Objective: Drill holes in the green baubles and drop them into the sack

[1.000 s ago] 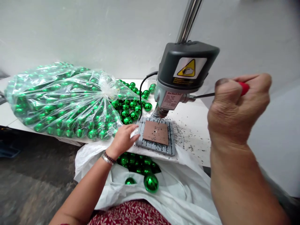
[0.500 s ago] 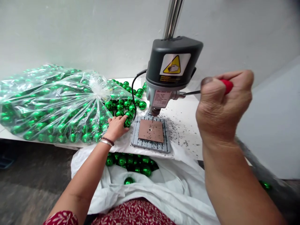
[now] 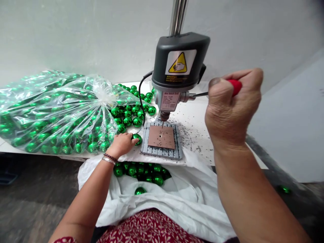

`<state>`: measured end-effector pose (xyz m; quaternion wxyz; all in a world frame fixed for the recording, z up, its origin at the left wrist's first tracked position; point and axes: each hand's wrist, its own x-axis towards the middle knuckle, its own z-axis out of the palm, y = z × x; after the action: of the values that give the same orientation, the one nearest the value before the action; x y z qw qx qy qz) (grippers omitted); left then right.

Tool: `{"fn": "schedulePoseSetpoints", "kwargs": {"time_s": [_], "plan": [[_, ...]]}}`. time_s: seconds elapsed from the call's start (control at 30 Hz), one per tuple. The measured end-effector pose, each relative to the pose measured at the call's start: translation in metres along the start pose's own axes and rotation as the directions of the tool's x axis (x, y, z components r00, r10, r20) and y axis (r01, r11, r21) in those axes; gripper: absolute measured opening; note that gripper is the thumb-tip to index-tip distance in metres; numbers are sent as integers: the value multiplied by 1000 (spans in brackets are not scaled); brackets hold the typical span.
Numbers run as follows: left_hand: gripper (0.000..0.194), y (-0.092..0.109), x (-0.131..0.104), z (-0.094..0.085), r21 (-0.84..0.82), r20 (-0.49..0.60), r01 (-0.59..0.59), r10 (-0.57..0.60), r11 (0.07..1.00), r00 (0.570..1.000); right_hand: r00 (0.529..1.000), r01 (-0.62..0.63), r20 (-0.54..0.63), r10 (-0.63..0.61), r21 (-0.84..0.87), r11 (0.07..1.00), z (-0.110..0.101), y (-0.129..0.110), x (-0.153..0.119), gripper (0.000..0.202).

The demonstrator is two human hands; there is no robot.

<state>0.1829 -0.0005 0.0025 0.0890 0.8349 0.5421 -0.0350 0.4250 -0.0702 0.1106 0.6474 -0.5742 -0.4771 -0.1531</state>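
Observation:
My left hand (image 3: 123, 143) is closed on a shiny green ball (image 3: 137, 138), just left of the drill press base (image 3: 179, 150). My right hand (image 3: 233, 101) is wrapped round the red knob (image 3: 236, 87) of the drill press lever (image 3: 201, 94). The dark grey drill press (image 3: 162, 62) stands upright with its bit above a brown square board (image 3: 167, 136) that has a hole near its middle. Loose green balls (image 3: 127, 121) lie behind my left hand, beside the press.
A tied clear plastic bag (image 3: 55, 114) full of green balls fills the left of the white table (image 3: 193, 118). Dark shavings litter the board and tabletop. White cloth (image 3: 182, 202) with several green balls spreads over my lap. A black cable (image 3: 140, 94) runs behind the press.
My left hand has drawn a green ball away from the loose balls, towards me and nearer the press base. My right hand stays on the knob. The view has shifted slightly.

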Motion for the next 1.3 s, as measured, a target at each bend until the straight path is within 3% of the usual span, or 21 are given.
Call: {"fn": "schedulePoseSetpoints", "kwargs": {"time_s": [0.1,0.27,0.4,0.5,0.6,0.67,0.83,0.97,1.13,1.3], "plan": [[44,2,-1,-3,-15,49,-41,42,999,998,999,36,-14,-36,1,999,0,0,0,17],[46,2,8,-1,-266,21,-116,127,957,992,998,59,-32,-58,10,998,2,1,-1,23],[54,1,13,-5,-355,25,-148,168,923,986,997,65,-34,-64,20,998,2,1,-1,28],[60,7,10,-7,-368,-88,-222,203,903,975,998,47,-40,-46,19,999,2,1,-1,30],[59,18,9,-2,-354,-288,-348,253,868,924,998,54,-42,-53,13,998,2,1,-1,34],[58,26,12,4,-348,-344,-398,280,849,896,997,62,-42,-61,7,998,2,2,-2,36],[59,31,19,15,-367,-260,-344,260,864,930,998,60,-26,-59,16,998,1,1,-2,28],[55,26,16,10,-383,-178,-278,225,881,958,998,59,-35,-59,19,998,1,1,-2,19],[52,27,14,1,-512,-103,-296,284,806,953,997,69,-33,-69,14,998,2,1,-2,25],[41,33,15,2,-541,-150,-321,286,777,946,999,38,-5,-38,45,998,1,0,-2,29]]}}
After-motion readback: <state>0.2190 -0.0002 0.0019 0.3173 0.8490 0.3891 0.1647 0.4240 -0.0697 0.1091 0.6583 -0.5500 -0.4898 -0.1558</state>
